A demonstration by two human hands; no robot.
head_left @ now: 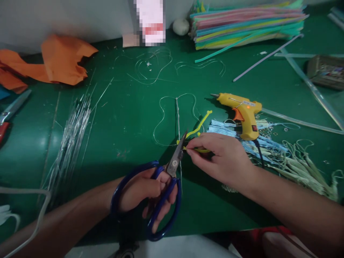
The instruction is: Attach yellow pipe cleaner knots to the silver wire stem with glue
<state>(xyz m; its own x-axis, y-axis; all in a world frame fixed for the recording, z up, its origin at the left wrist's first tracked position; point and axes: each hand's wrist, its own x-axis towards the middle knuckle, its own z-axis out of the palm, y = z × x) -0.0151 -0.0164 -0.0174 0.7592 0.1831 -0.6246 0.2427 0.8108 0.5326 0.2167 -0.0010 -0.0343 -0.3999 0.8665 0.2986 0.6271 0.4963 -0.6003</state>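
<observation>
My left hand (145, 191) is closed around the blue-handled scissors (174, 162), fingers through the loops, blades pointing up and away. Close to the blade tips, my right hand (219, 154) pinches a thin yellow fuzzy strip, apparently a pipe cleaner (200, 125); part of it is hidden by the fingers. Beyond the blades lies a butterfly-like outline of thin wire (160, 102) with a straight twisted stem (177, 116) down its middle. The stem passes behind the scissors. Whether the blades touch the yellow strip I cannot tell.
A yellow hot glue gun (245, 111) lies right of the wire shape, over blue tassels (221, 127). Colored pipe cleaners (247, 27) are bundled at the back. Left are cut wires (73, 139), orange paper (64, 61) and red-handled scissors (12, 109). Pale green tassels (306, 168) lie right.
</observation>
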